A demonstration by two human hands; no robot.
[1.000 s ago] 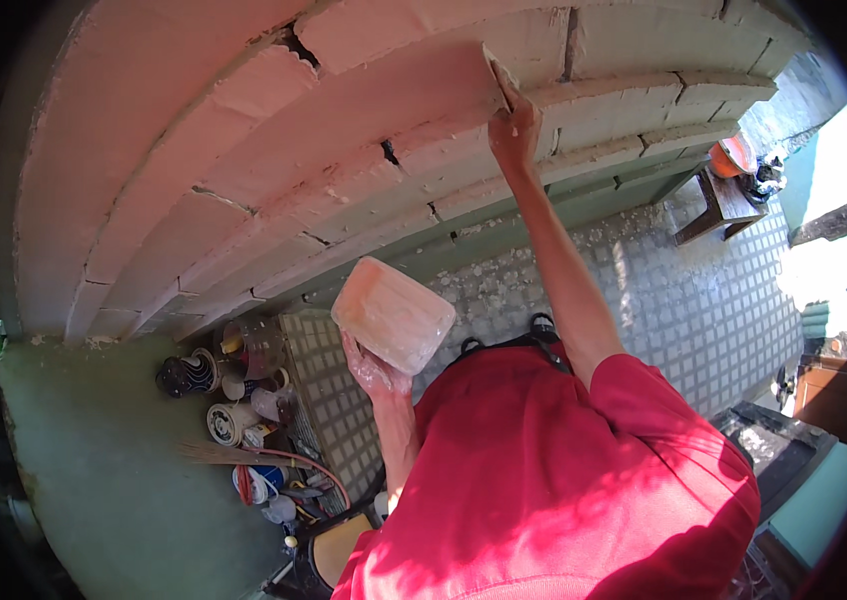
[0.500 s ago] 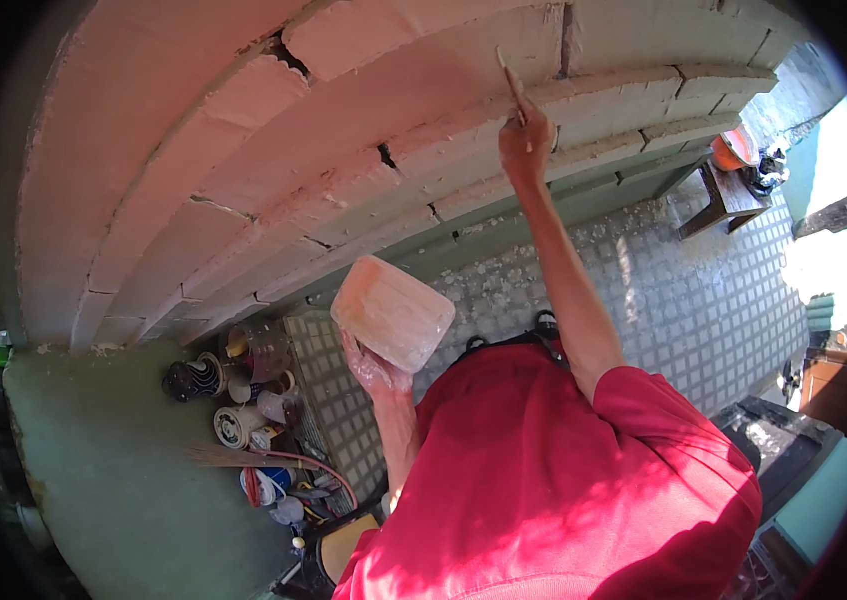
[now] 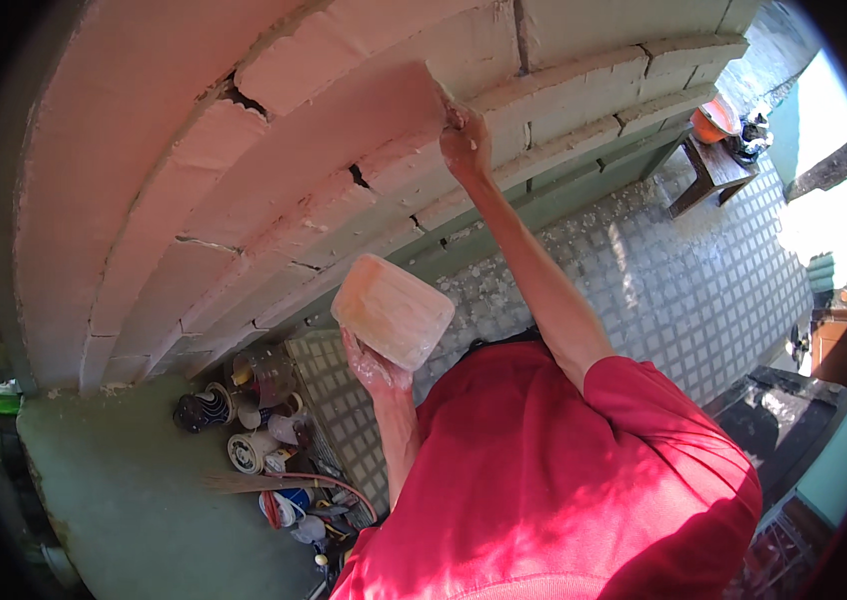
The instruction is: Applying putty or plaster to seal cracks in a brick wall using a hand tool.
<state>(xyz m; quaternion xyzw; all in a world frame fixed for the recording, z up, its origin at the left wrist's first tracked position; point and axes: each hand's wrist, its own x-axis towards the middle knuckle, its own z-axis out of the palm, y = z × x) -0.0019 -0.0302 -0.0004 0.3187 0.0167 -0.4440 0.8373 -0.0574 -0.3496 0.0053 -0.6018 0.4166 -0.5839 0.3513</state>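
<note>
Looks like a home's porch or yard here, patterned floor tiles (image 3: 714, 270) running along the block wall (image 3: 284, 190)! Near the wall's right end, a wooden stool (image 3: 722, 166) carries an orange basin (image 3: 714, 122) beside bright sunlight; near its left, tubs (image 3: 244, 455) crowd a broom (image 3: 264, 483).

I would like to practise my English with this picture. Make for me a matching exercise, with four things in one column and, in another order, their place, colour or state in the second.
Column one
1. Left hand
2. Right hand
3. Orange basin
4. Shirt

Column two
A. On the wooden stool
B. Red, with patches of sunlight
C. Holding a pale rectangular object
D. Up by the block wall, gripping a thin tool

Right pairs: 1-C, 2-D, 3-A, 4-B.
</note>
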